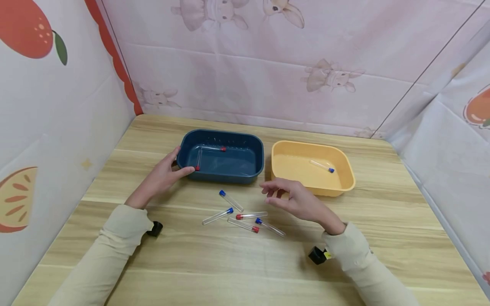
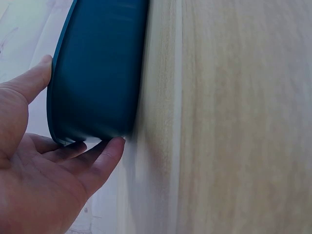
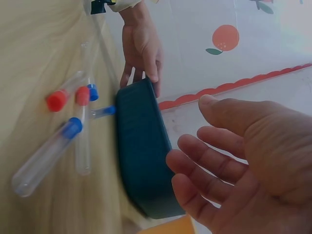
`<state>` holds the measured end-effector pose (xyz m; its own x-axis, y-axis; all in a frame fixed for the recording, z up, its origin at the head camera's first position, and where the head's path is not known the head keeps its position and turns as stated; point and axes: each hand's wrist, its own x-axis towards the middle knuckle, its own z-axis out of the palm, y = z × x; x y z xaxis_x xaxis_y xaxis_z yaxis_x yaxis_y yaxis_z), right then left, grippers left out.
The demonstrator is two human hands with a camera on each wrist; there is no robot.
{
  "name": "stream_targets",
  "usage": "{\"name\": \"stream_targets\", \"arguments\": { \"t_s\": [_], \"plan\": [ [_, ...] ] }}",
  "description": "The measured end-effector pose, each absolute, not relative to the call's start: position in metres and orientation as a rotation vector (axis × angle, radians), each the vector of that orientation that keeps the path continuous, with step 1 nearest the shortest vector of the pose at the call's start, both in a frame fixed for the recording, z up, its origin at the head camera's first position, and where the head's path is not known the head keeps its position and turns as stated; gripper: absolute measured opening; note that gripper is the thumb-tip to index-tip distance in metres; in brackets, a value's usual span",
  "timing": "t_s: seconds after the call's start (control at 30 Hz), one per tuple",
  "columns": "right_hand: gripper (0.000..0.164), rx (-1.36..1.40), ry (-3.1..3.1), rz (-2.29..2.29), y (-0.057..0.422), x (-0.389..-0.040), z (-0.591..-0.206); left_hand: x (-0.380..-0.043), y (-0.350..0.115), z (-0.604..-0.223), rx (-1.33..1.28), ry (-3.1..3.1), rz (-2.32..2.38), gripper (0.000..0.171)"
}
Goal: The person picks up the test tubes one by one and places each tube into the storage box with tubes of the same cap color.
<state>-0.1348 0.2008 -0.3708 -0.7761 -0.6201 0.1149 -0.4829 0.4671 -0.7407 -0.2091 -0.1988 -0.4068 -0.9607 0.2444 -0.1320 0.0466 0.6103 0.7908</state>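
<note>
My left hand point(image 1: 162, 172) holds the left end of a dark blue bin point(image 1: 220, 175); the thumb lies at the rim and the fingers are against the outer wall in the left wrist view. Two red-capped test tubes point(image 1: 199, 159) lie inside that bin. My right hand point(image 1: 292, 199), with loosely bent fingers and nothing between them, hovers by the near left corner of a yellow bin point(image 1: 306, 145). One blue-capped test tube point(image 1: 321, 165) lies in the yellow bin. Between the hands, three blue-capped tubes point(image 1: 217, 216) and two red-capped tubes point(image 1: 251, 216) are scattered on the table.
The wooden table point(image 1: 214, 267) carries both bins side by side towards its back edge. Behind them hangs a pink printed cloth point(image 1: 245, 72), and white printed cloths point(image 1: 76, 110) stand along both sides. A black wrist camera point(image 1: 317, 255) sticks out below the right sleeve.
</note>
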Motion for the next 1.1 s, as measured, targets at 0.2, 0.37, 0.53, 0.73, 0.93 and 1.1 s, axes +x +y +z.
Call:
{"name": "stream_targets", "arguments": {
  "t_s": [0.2, 0.37, 0.53, 0.73, 0.93, 1.1],
  "plan": [
    [0.036, -0.955, 2.554, -1.211, 0.203, -0.131, -0.379, -0.209, -0.198, -0.407, 0.240, 2.621, 1.244, 0.098],
    [0.034, -0.990, 2.555, -1.216, 0.205, -0.129, -0.389, -0.208, -0.198, -0.406, 0.235, 2.621, 1.251, 0.097],
    [0.032, -0.994, 2.573, -1.180, 0.204, -0.130, -0.401, -0.208, -0.199, -0.407, 0.238, 2.618, 1.261, 0.097],
    [0.032, -0.922, 2.580, -1.142, 0.205, -0.129, -0.412, -0.208, -0.199, -0.408, 0.236, 2.618, 1.266, 0.097],
    [0.031, -0.890, 2.560, -1.157, 0.203, -0.126, -0.416, -0.209, -0.199, -0.408, 0.241, 2.611, 1.274, 0.097],
    [0.030, -0.895, 2.565, -1.149, 0.200, -0.125, -0.421, -0.209, -0.200, -0.409, 0.241, 2.610, 1.277, 0.097]
  ]
}}
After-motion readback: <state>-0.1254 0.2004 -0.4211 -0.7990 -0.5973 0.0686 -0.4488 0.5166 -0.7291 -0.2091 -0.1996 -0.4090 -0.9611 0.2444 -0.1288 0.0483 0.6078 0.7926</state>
